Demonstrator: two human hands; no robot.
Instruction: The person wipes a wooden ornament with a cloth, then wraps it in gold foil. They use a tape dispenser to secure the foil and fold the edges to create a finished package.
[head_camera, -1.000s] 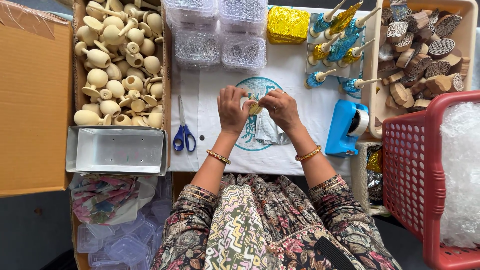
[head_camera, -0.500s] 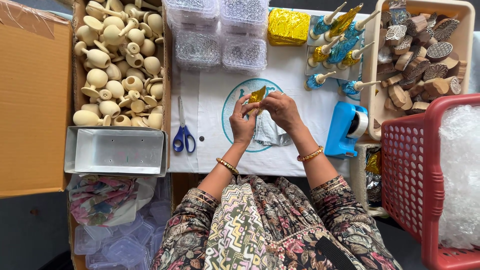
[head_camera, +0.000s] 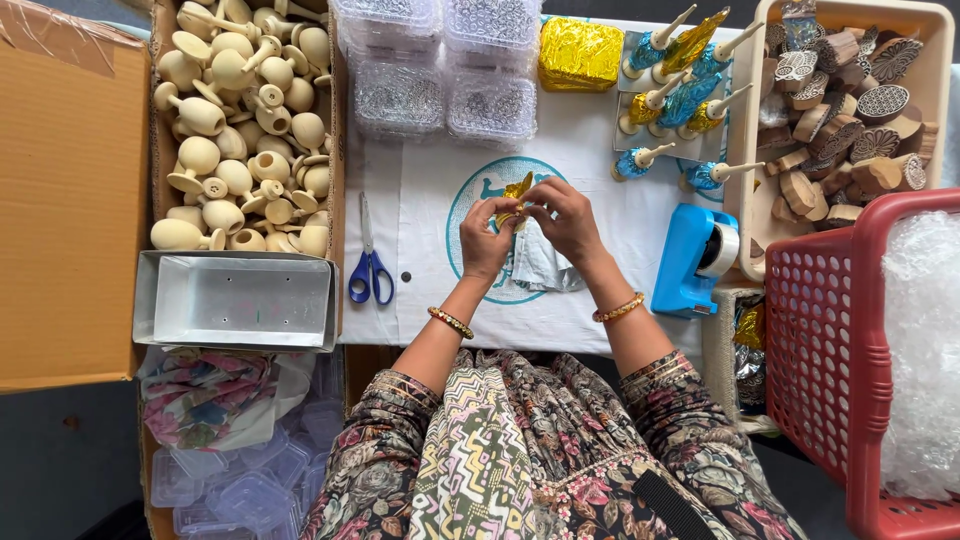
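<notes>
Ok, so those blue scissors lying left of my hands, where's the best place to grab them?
Take the blue scissors by the handle loops, which lie at the near end toward you, while the blades point away. Come from above with the left hand, the nearer one. The loops are the thickest part and keep fingers off the blades.

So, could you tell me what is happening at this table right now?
A person seated at the white cloth-covered table holds a small gold foil-wrapped piece between both hands, the left hand and right hand pinching it together over a round teal print. Blue-handled scissors lie to the left, a blue tape dispenser to the right. A cardboard box of plain wooden goblet-shaped pieces sits at the far left, and foil-wrapped pieces in gold and blue stand behind.
</notes>
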